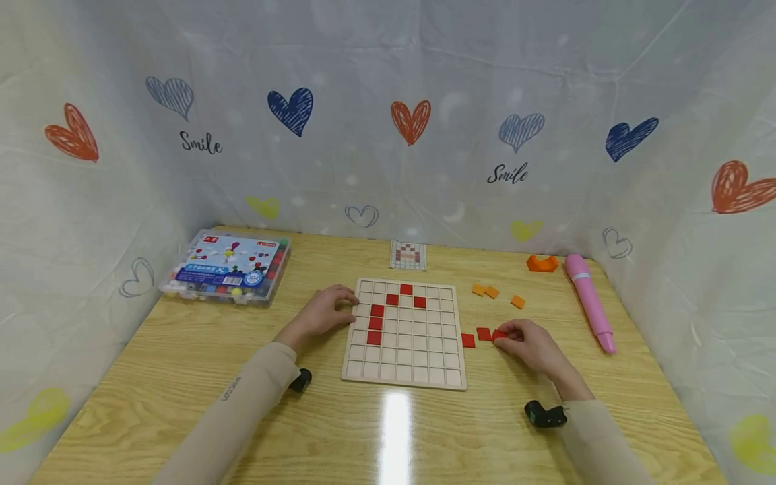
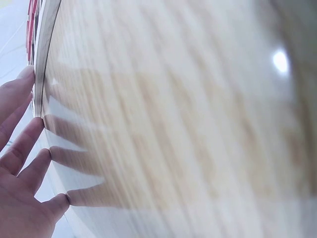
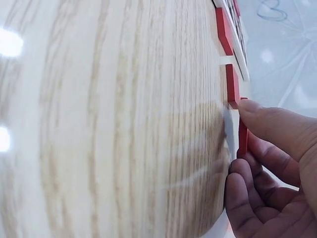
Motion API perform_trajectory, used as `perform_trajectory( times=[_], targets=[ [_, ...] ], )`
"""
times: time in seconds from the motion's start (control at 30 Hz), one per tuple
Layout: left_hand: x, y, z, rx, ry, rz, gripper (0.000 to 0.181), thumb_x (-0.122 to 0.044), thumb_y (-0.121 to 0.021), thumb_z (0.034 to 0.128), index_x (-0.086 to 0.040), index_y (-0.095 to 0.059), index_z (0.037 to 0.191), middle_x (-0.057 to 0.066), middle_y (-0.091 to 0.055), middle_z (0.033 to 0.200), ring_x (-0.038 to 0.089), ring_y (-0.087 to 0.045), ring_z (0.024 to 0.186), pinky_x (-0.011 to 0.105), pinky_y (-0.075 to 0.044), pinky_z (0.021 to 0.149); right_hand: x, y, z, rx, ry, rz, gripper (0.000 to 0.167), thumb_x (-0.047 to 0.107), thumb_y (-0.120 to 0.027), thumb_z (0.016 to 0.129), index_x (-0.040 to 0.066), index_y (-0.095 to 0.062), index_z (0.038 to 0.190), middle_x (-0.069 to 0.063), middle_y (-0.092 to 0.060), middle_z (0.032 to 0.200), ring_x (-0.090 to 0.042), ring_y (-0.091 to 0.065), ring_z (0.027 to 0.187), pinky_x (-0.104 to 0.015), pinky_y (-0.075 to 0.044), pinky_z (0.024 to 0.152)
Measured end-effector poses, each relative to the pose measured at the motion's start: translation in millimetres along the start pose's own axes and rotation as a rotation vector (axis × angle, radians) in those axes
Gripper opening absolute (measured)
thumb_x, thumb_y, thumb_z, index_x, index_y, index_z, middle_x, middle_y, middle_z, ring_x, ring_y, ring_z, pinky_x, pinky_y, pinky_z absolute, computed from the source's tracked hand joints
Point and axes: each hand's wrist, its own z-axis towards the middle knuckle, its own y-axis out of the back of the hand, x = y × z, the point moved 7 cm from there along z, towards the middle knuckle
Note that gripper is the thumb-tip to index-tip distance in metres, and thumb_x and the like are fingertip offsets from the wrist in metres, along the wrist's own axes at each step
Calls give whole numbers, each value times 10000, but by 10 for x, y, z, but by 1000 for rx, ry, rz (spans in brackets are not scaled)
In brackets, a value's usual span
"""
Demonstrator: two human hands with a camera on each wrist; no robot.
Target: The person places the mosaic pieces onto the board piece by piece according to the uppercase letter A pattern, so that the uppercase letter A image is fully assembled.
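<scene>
A wooden grid board (image 1: 418,384) lies on the table with several red square tiles (image 1: 376,323) set in its cells, toward the upper left and top. My left hand (image 1: 324,311) rests at the board's left edge, fingers spread; in the left wrist view its fingertips (image 2: 35,126) touch the table and the board's side. Right of the board, my right hand (image 1: 532,343) pinches a red tile (image 3: 242,131) between thumb and fingers, just above or on the table. Two more red tiles (image 1: 483,334) lie between that hand and the board.
Behind the board is a small pattern card (image 1: 408,256). Orange tiles (image 1: 517,302) lie to the right, with an orange curved piece (image 1: 542,263) and a pink pen-shaped object (image 1: 589,303) beyond. A clear plastic box (image 1: 227,266) sits back left.
</scene>
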Motion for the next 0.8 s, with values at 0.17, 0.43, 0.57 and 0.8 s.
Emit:
perform_trajectory(
  times=[0.17, 0.43, 0.57, 0.8],
  targets=[
    [-11, 5, 2, 4, 11, -4, 280, -142, -727, 885, -55, -686, 1148, 151, -547, 1350, 369, -418, 1340, 628, -74, 1149, 20, 35, 32, 0, -22, 29, 320, 251, -661, 947, 1, -639, 1146, -109, -661, 1056, -231, -619, 926, -384, -509, 797],
    [-18, 3, 2, 5, 8, 5, 280, -147, -729, 885, -59, -687, 1148, 154, -546, 1347, 365, -426, 1333, 622, -92, 1151, 183, 97, 142, -13, -15, 79, 366, 307, -658, 946, 26, -638, 1179, -145, -658, 1150, -284, -661, 996, -456, -526, 863],
    [-10, 0, 3, 4, 9, 2, 280, -148, -730, 883, -58, -687, 1145, 151, -548, 1347, 361, -430, 1331, 617, -95, 1153, 294, 89, 223, -7, -10, 91, 367, 318, -684, 925, 63, -657, 1187, -134, -650, 1192, -261, -669, 996, -420, -540, 837],
    [-1, -7, 4, 8, 14, 6, 274, -154, -730, 884, -67, -687, 1140, 144, -548, 1348, 356, -426, 1337, 628, -87, 1149, 486, -8, 350, 44, -27, 224, 374, 239, -689, 927, 56, -646, 1250, -161, -606, 1279, -280, -655, 1041, -353, -556, 797]
  ],
)
